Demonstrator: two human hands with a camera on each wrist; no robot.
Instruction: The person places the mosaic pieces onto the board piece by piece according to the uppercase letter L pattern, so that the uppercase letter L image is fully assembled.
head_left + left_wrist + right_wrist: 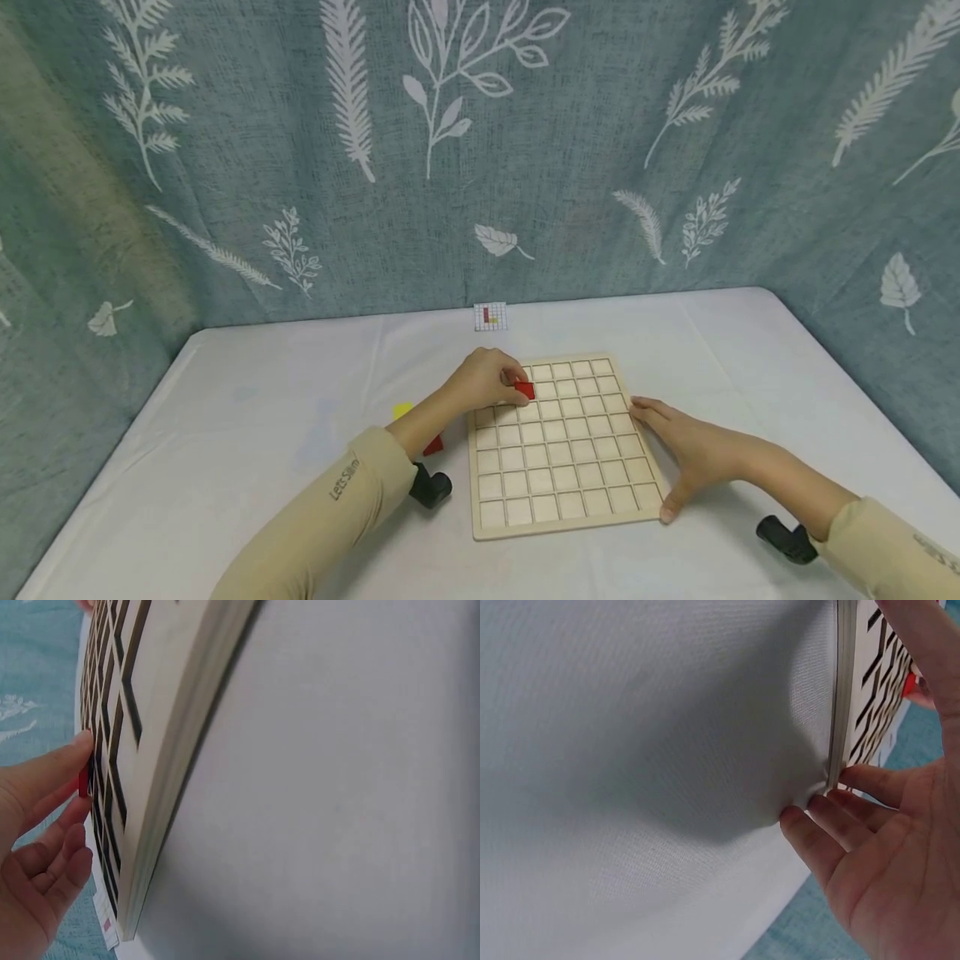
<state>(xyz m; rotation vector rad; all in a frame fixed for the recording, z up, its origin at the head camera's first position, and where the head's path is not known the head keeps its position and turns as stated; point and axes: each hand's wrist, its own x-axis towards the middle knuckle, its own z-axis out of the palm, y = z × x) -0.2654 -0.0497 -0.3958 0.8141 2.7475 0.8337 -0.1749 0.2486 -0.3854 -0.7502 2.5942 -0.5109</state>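
In the head view a pale wooden board (555,479) with a grid of shallow square cells lies flat on the white cloth. My left hand (486,379) is over its far left part, pinching a small flat red tile (525,390) between thumb and fingers. The left wrist view shows this tile (83,782) edge-on, right at the grid's surface. At the board's right side, my right hand (697,450) rests with thumb and fingers spread along the edge. In the right wrist view its fingertips (849,777) touch the board's rim, and other fingers lie on the cloth.
A small grid card (491,317) with red and yellow marks lies beyond the board. Left of the board are a yellow piece (402,410) and another red piece (432,447), partly hidden by my left arm. A patterned curtain (465,200) hangs behind the table.
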